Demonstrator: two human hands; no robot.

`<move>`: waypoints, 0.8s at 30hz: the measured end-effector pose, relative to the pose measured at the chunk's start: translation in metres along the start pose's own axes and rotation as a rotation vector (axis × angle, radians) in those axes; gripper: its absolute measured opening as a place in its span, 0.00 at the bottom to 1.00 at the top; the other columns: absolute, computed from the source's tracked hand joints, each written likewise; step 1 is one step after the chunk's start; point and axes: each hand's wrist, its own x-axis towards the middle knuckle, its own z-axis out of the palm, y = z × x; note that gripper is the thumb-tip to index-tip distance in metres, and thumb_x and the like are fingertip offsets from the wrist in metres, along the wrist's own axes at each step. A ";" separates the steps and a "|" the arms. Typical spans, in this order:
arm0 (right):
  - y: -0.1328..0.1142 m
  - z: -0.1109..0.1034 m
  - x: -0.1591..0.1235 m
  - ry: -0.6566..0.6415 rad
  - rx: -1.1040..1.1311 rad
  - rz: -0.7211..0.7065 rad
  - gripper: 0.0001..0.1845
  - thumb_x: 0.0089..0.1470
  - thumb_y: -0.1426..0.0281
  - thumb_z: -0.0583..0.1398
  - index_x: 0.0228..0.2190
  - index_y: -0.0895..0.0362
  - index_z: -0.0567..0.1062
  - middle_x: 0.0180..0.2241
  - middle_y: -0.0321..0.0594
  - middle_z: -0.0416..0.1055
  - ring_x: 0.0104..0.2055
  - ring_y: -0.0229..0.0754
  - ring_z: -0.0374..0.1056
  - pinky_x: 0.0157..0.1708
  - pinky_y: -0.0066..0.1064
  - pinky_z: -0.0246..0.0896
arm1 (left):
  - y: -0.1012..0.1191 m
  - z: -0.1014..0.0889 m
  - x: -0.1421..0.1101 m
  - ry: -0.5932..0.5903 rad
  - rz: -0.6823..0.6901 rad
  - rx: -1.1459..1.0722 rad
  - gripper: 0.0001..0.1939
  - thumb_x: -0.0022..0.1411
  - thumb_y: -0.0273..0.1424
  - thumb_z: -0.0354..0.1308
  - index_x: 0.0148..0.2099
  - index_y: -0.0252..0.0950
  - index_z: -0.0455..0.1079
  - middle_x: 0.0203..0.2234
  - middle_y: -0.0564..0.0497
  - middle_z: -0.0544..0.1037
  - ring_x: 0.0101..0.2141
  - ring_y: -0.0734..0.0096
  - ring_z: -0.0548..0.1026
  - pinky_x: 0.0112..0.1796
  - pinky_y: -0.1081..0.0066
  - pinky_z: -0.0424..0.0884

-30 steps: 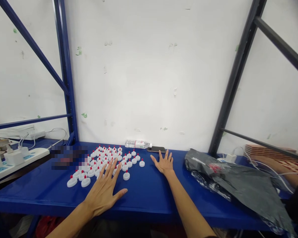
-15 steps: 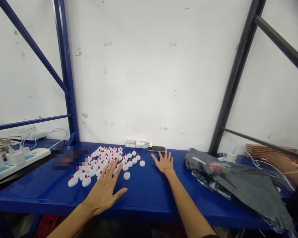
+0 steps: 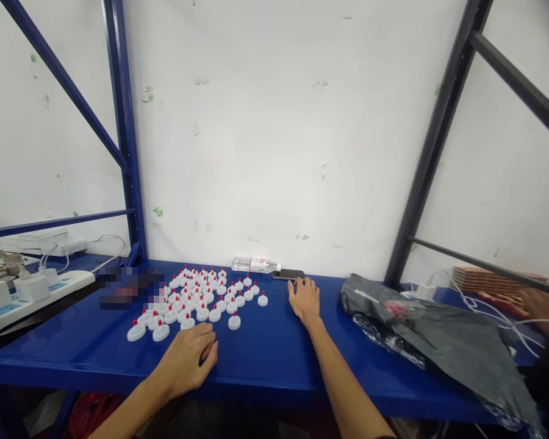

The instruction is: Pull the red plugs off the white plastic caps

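My left hand rests over the front of the blue table, fingers curled in towards the palm and the thumb beside them. Nothing shows in it. Just beyond its knuckles stand many white bottle caps with red tips, grouped on the left half of the table. One such cap sits a little apart, to the right. My right hand lies palm down on the table, fingers slightly bent with small gaps between their tips. Those tips are close to a dark phone; whether they touch it I cannot tell.
A clear water bottle lies by the wall, left of the phone. To the right, a grey plastic bag spreads over the table. A power strip with chargers is at far left. Another person's hand shows at far right.
My left hand has drawn back from the caps and its spread fingers have curled in. The right hand's fingers have come closer together. The caps look unmoved.
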 end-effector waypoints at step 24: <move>-0.018 0.005 0.018 -0.107 -0.173 -0.260 0.28 0.67 0.66 0.46 0.34 0.63 0.84 0.36 0.57 0.81 0.39 0.54 0.77 0.42 0.38 0.63 | -0.007 0.011 0.005 -0.091 -0.242 -0.131 0.20 0.64 0.33 0.43 0.21 0.38 0.45 0.14 0.56 0.58 0.19 0.75 0.59 0.28 0.68 0.52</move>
